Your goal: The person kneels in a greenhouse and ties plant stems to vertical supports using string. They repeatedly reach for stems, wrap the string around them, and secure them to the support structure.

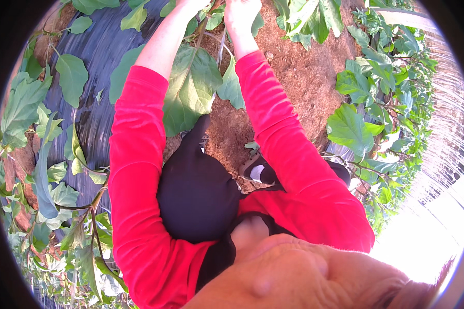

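Both hands reach to the top rim of the view, where their fingers are cut off. My left hand (193,4) is beside the stem (202,33) of a leafy plant that looks like eggplant. My right hand (243,11) is bent at the wrist, just right of the same stem. Whether either hand grips the plant cannot be seen. Below and between my forearms hangs a broad green leaf (191,89), its tip close to my dark-trousered knee (201,193). A smaller leaf (232,87) hangs beside my right sleeve (270,100).
Black plastic mulch film (96,46) covers the bed on the left, with more leafy plants (67,77) over it. Bare brown soil (301,81) forms the path. Another plant row (352,127) runs along the right, near bright translucent sheeting (444,127). My shoe (251,170) rests on the soil.
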`<state>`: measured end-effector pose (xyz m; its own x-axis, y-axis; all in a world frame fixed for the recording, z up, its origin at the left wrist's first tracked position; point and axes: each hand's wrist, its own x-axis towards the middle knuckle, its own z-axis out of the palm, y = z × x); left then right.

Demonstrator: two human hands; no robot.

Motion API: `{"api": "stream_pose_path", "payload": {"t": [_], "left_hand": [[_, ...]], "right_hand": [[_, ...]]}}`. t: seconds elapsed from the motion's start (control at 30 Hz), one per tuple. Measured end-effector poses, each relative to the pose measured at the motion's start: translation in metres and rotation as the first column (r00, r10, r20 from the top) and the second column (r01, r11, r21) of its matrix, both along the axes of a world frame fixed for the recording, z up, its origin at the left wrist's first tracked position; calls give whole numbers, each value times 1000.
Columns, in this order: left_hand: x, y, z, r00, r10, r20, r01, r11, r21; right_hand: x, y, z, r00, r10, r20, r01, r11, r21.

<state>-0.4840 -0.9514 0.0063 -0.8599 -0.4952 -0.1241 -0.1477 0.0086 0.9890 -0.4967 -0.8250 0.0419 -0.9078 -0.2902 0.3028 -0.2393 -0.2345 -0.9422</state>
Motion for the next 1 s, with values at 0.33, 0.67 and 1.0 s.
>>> {"api": "stream_pose_path", "payload": {"t": [0.33, 0.67, 1.0], "left_hand": [[14, 4, 2, 999, 12, 35, -13, 1000, 21], [14, 6, -11, 991, -14, -133, 40, 980, 194], [32, 10, 8, 999, 28, -20, -28, 999, 27]], "right_hand": [[6, 28, -9, 946, -31, -323, 137, 940, 311], [23, 21, -34, 984, -32, 173, 37, 999, -24], [7, 75, 28, 868, 456, 196, -494, 761, 420]]}}
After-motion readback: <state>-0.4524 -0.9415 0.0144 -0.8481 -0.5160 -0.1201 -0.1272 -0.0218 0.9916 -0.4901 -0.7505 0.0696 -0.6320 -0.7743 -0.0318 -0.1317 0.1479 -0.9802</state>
